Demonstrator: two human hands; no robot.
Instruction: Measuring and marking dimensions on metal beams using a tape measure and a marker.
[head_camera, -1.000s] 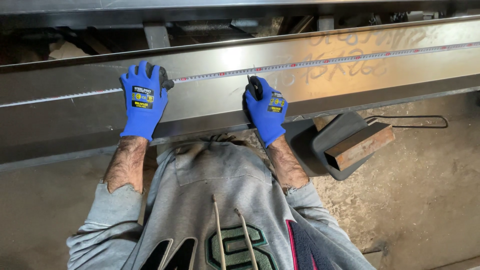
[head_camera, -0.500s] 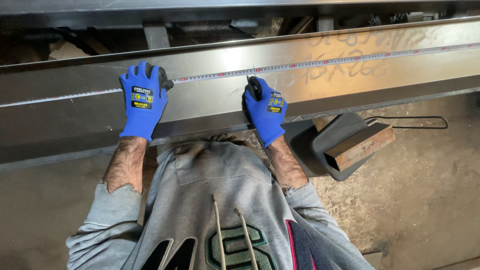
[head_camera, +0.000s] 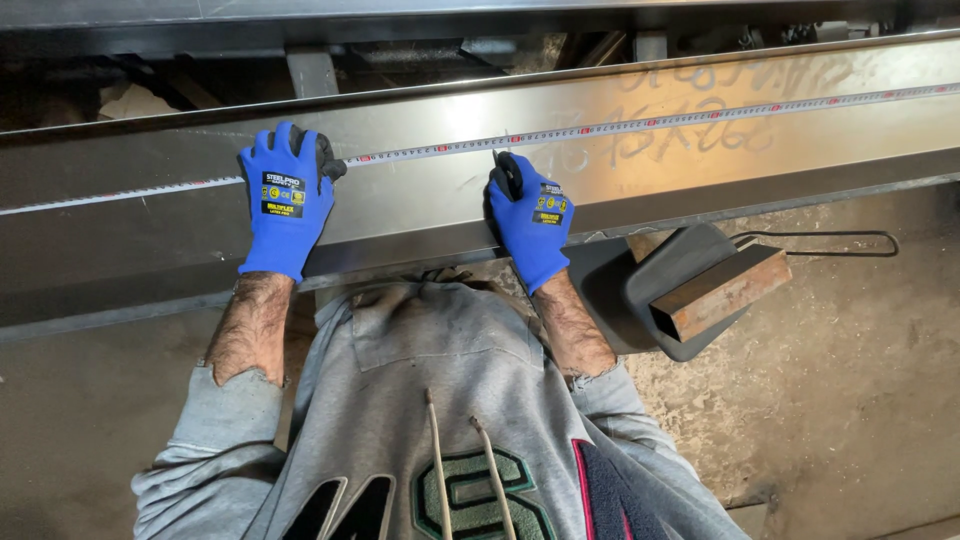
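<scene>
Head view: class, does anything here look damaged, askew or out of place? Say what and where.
Little stands out. The tape lies flat along the steel beam, pinned by the left hand, with the right hand beside it. One oddity: a rusty block sits tilted on a dark pan on the floor. Chalk marks on the beam are smudged.

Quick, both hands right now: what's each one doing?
Left hand: open, flat, pressing the tape measure onto the steel beam.
Right hand: closed on a dark marker, tip at the tape.
</scene>
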